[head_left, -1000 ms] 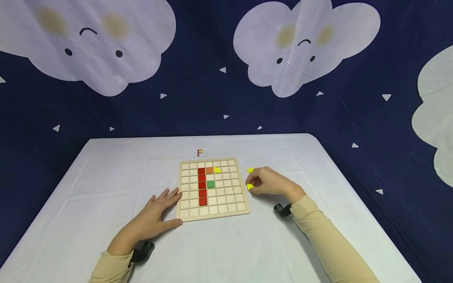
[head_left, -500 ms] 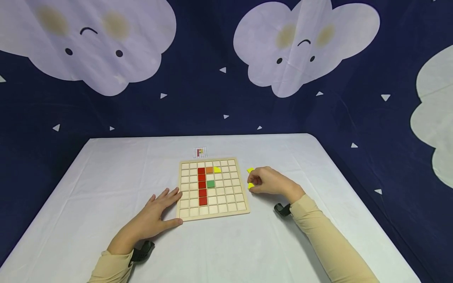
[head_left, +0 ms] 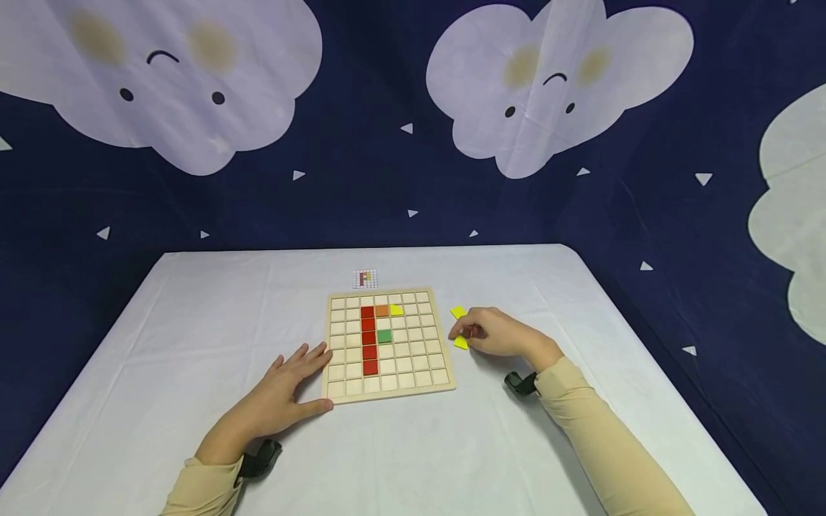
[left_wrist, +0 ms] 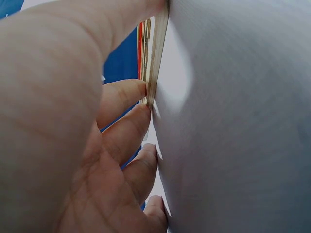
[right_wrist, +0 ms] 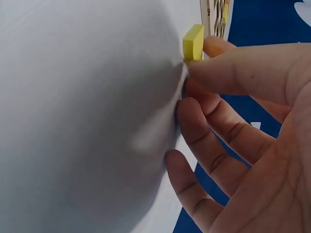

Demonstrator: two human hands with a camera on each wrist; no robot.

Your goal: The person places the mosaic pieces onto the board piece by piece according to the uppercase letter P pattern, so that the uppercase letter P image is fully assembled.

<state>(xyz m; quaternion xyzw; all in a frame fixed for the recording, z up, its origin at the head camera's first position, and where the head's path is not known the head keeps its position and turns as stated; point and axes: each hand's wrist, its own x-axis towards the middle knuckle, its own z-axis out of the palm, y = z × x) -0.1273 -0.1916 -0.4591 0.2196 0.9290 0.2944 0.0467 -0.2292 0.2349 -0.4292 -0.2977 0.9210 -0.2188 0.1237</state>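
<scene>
My left hand (head_left: 277,394) rests with spread fingers against the left edge of a square wooden grid board (head_left: 390,393). Its thumb lies at the near left corner; in the left wrist view its fingertips (left_wrist: 141,89) meet the board's edge. On the board are a column of red tiles (head_left: 368,337), an orange tile (head_left: 382,310), a green tile (head_left: 384,336) and a yellow tile (head_left: 396,310). Right of the board, my right hand (head_left: 500,333) pinches a small yellow block (right_wrist: 193,42) between thumb and index finger, low at the table. Another yellow piece (head_left: 458,312) lies just beyond its fingers.
A small printed pattern card (head_left: 365,279) lies behind the board. The table has a white cloth (head_left: 258,301). A dark blue backdrop with clouds (head_left: 361,215) stands behind the table. Black devices are strapped at both wrists.
My right hand has shifted slightly to the right, and the yellow block at its fingers has moved and turned a little with it. The left hand and board have stayed put.
</scene>
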